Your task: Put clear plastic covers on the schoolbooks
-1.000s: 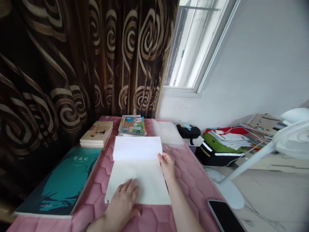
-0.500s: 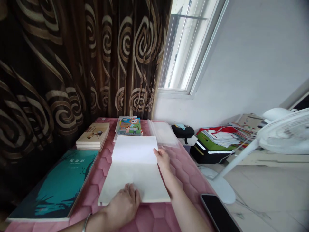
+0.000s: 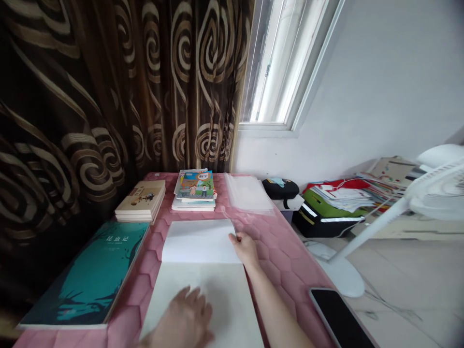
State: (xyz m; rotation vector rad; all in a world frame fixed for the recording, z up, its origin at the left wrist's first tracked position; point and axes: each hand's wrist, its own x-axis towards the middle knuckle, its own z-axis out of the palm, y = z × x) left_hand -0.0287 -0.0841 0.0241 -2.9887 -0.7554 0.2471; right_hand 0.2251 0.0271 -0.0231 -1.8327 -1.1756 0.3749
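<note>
Well, the curtain (image 3: pixel 152 96) is the biggest thing from where I stand, hanging beyond both hands, with the pink cover (image 3: pixel 282 270) spread beneath them and the fan (image 3: pixel 395 217) off to the right of the right hand. Between and under the hands lies the open book (image 3: pixel 232 299), cream on the near part, with a white page (image 3: pixel 199 241) across the far part. Left of the left hand is the teal book (image 3: pixel 97 275), flat and cover up; the clear sleeves (image 3: pixel 248 193) lie past the right hand, the tan books (image 3: pixel 139 200) are stacked past the teal one, and the small books (image 3: pixel 195 188) sit in a pile straight beyond the white page. Nearer me, to the right of the right forearm, rests the phone (image 3: pixel 340 316), dark side up. As for the hands, the left hand (image 3: pixel 188 316) is open, fingers loosely spread over the cream part, too blurred to tell whether it touches; the right hand (image 3: pixel 246 249) has thumb and fingers closed on the right edge of the white page. I'd call this handling a page by its edge, and any shift of that page would want a light pinch and a flat palm, lest it crease.
</note>
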